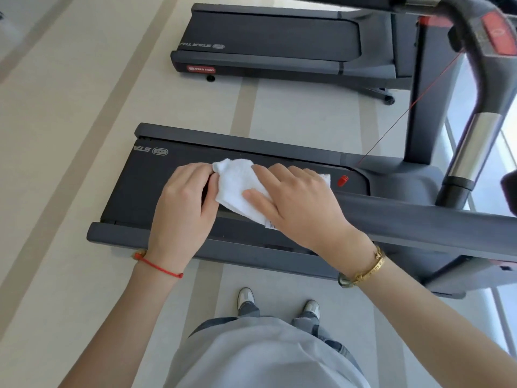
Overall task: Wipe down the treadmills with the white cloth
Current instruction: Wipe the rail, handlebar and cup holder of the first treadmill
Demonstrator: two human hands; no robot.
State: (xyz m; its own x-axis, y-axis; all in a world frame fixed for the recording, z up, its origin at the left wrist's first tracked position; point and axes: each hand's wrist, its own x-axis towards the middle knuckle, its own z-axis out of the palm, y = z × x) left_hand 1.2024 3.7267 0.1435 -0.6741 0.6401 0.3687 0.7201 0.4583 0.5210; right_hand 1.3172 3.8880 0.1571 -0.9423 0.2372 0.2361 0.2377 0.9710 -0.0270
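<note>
A white cloth (237,186) is spread between my hands above the belt of the near dark grey treadmill (140,186). My left hand (184,203) pinches the cloth's left edge with curled fingers. Over its right part lies my right hand (302,203), fingers and thumb fairly straight on top, at the end of the treadmill's side handrail (419,219). Part of the cloth is hidden beneath that hand; a small tag hangs at its lower edge.
A second treadmill (265,35) stands parallel farther away. The near treadmill's upright (422,107) and curved handle (475,141) rise on the right. A red safety clip (342,180) on a red cord lies on the deck. My shoes (277,303) stand on pale striped floor beside it.
</note>
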